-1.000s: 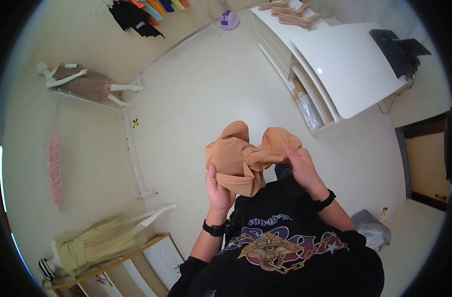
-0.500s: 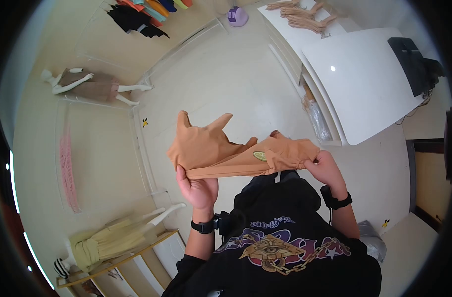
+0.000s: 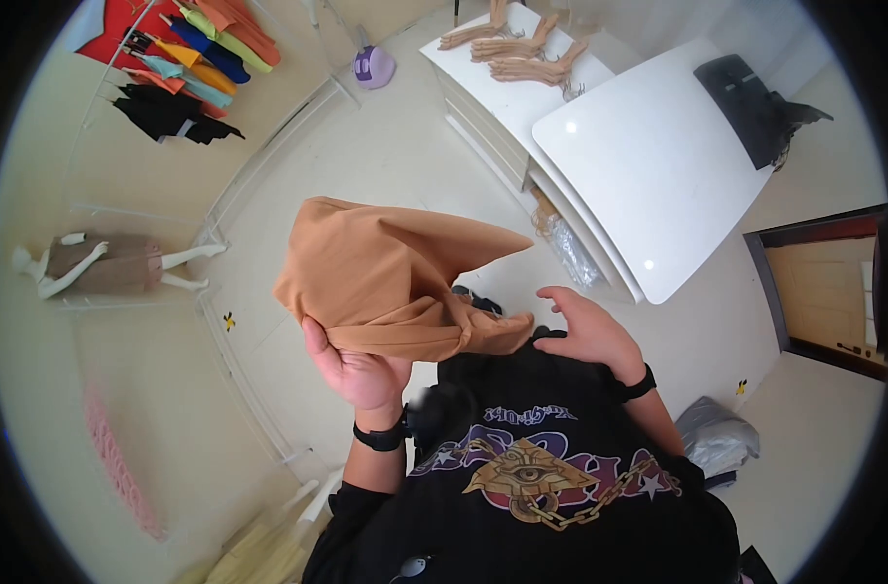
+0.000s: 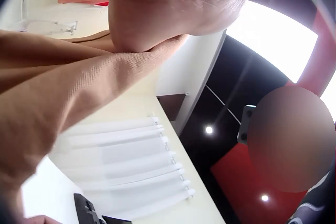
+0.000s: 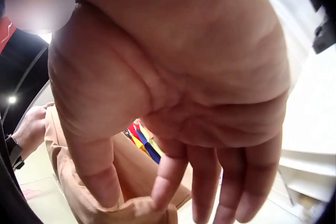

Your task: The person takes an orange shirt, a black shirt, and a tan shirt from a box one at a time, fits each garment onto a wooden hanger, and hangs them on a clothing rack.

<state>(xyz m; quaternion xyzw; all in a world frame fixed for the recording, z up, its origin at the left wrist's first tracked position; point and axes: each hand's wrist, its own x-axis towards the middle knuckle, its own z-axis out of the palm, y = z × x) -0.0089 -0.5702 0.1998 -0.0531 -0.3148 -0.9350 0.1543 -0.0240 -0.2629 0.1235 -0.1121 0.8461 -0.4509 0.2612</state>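
Note:
An orange-tan garment (image 3: 366, 263) hangs bunched in front of the torso, one pointed end reaching right. The left hand (image 3: 361, 370) grips its near left edge, thumb on top; in the left wrist view that hand (image 4: 173, 8) has the cloth (image 4: 94, 77) under it. Just right of the garment's gathered end, the right hand (image 3: 590, 331) is held with fingers apart and nothing between them in the head view. In the right wrist view the right hand's (image 5: 178, 87) fingers hang down in front of the cloth (image 5: 73, 182); whether they touch it, I cannot tell.
A white counter (image 3: 658, 175) with a black monitor (image 3: 741, 107) stands at the back right, beside wooden hangers (image 3: 531, 58). Coloured clothes (image 3: 200, 58) hang at the upper left. A dressed mannequin (image 3: 113, 265) is at the left, a grey plastic bag (image 3: 716, 438) at the lower right.
The right hand has let go of the garment's right end. The garment, stretched between both hands half a second ago, now hangs from the left hand. The head view has shifted.

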